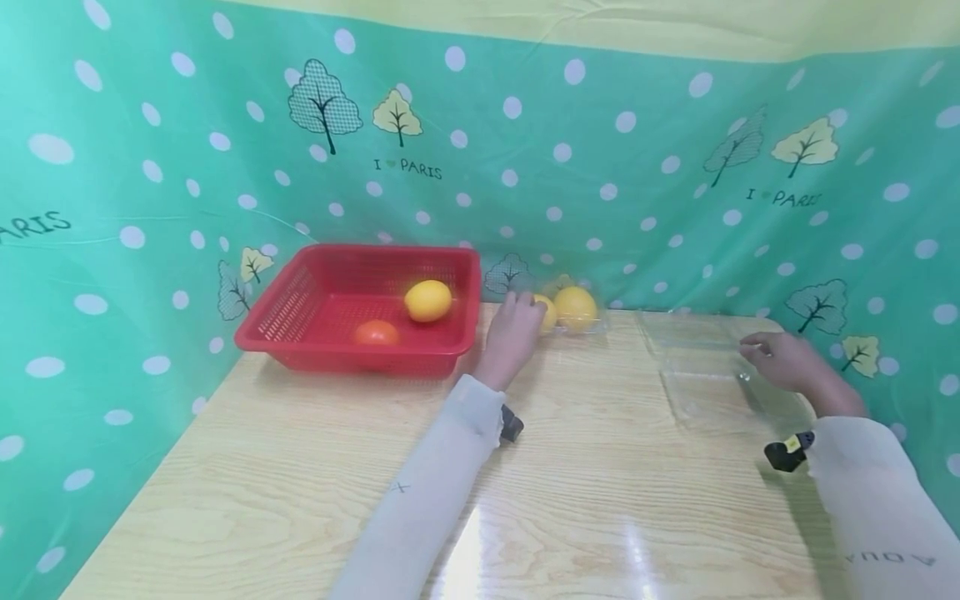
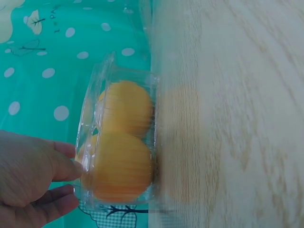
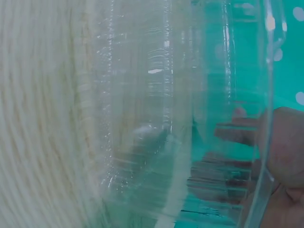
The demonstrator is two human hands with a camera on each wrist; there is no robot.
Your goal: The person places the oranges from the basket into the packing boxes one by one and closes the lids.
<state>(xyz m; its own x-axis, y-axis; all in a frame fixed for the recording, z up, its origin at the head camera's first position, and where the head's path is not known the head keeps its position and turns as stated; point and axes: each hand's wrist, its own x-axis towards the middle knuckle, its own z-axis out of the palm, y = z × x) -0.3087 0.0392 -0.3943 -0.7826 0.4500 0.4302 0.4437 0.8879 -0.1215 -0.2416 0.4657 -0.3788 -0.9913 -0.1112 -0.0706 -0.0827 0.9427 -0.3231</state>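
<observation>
In the head view my left hand (image 1: 513, 329) reaches to the left end of a clear plastic clamshell box (image 1: 592, 327). Two round yellow-orange fruits (image 2: 116, 166) lie inside that box. The left wrist view shows the fingertips (image 2: 71, 171) touching its lid side from above, fingers fairly straight. On the right, my right hand (image 1: 783, 362) pinches the edge of a second clear plastic container (image 1: 701, 392). Its fingers (image 3: 216, 178) show through the plastic in the right wrist view, while the thumb side lies outside the rim.
A red plastic basket (image 1: 360, 360) stands at the back left. It holds a lemon (image 1: 428, 301) and a red-orange tomato-like fruit (image 1: 377, 333). Behind the wooden table (image 1: 585, 500) hangs a green dotted curtain (image 1: 510, 108), close to both containers.
</observation>
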